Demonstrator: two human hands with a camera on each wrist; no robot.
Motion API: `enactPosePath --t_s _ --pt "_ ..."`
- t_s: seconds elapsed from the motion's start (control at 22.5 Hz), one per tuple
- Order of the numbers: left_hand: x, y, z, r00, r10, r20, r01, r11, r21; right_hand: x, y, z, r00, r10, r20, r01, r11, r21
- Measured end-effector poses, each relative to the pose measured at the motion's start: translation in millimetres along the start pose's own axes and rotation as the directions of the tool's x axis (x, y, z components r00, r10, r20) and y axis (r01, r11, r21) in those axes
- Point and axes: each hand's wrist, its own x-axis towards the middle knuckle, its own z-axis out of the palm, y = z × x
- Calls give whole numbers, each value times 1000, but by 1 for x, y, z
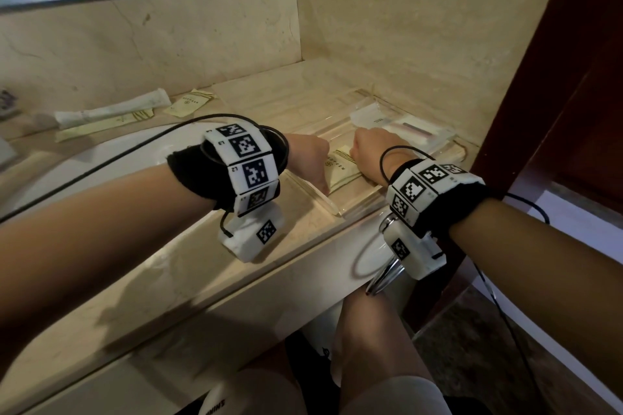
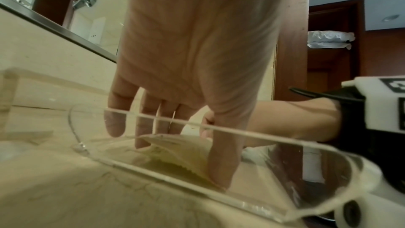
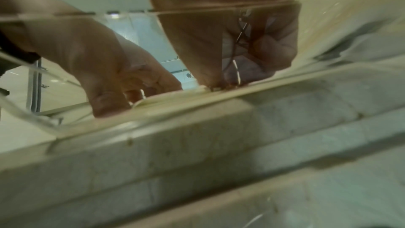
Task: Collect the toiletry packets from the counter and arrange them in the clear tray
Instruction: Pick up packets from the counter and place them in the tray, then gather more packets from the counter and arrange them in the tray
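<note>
Step in hand: seating a packet (image 1: 340, 168) in the tray (image 1: 332, 207). Left of it, three packets (image 1: 194, 103) wait on the tabletop (image 1: 188, 256) behind the sink. Left hand (image 1: 312, 163) spread, fingertips (image 2: 141, 142) pressing the packet flat; right hand (image 1: 369, 155) pinches its far edge. Next, likely: let go, reach left for the remainder.

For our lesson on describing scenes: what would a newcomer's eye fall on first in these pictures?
First, the left hand and right hand meeting over a pale yellow paper packet at the near end of the clear plastic tray on the beige marble counter. Next, the white checker-marked wristbands. Behind the left arm, more yellow packets and a white tube lie by the wall.
</note>
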Motion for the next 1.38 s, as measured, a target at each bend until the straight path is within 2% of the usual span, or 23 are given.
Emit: enactPosePath --t_s 0.31,0.58,0.71,0.89,1.16,1.38 --pt "-10 -12 -12 999 -38 20 40 990 -135 -13 -2 -16 992 40 -116 -25 992 126" --pt "-29 -21 -31 992 -40 -117 17 981 -192 -18 -28 -43 978 -16 -207 53 983 176" --pt "-43 -37 -27 972 -73 -223 34 984 -175 -25 -52 -42 975 -100 -200 131 980 150" --pt "-67 -68 -20 945 -171 -280 129 978 -162 -31 -88 -40 965 -159 -208 192 970 147" --pt "-112 -123 -1 875 -355 -329 288 928 -238 -38 -153 -31 934 -326 -145 346 927 145" --pt "-149 -159 14 820 -471 -327 390 876 -284 -52 -202 -24 880 -458 -127 472 874 117"
